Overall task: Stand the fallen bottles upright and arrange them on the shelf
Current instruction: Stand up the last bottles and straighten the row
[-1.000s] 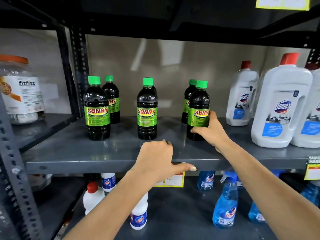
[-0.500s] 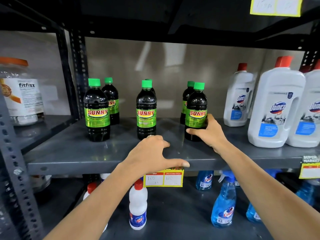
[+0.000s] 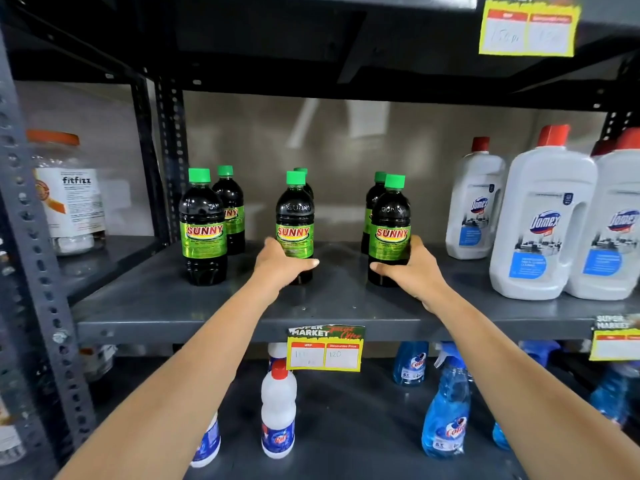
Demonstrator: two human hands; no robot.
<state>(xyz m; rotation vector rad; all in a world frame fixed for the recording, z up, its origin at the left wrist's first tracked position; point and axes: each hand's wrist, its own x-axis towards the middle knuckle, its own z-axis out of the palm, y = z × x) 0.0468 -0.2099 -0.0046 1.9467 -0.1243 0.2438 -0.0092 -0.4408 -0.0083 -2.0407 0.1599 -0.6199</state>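
Bottles (image 3: 203,227) upright; both hands clamp two: left (image 3: 281,266), right (image 3: 412,268); Domex jugs (image 3: 543,216) beside.

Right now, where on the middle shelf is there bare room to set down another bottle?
Bare shelf lies between the left Sunny pair and the middle bottle, and along the front edge. The gap between the middle and right bottle is taken up by both hands. The Domex jugs crowd the right end.

Rear bottle (image 3: 302,172) behind the middle Sunny bottle (image 3: 295,216) all but hidden, only its cap showing, handwriting on the price tag (image 3: 324,348) below too faint to read, rightmost Domex jug (image 3: 620,223) cut off by the edge
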